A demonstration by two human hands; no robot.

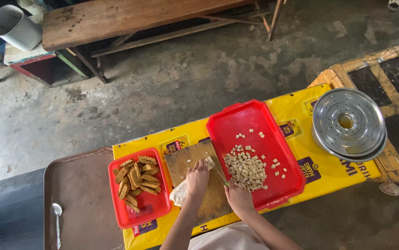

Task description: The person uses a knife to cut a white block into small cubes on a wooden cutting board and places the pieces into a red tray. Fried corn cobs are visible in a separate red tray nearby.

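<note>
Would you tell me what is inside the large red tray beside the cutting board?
The large red tray holds a heap of small pale cubes, with a few scattered loose. The right hand covers part of its near rim.

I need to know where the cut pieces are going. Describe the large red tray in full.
The large red tray is a rectangular, shallow, raised-rim dish that looks like plastic. It lies flat but turned at an angle on the yellow table cover, just right of the wooden cutting board. A heap of small pale cubes sits in its near half, with a few loose ones scattered further up. The right hand is at its near corner.
</note>
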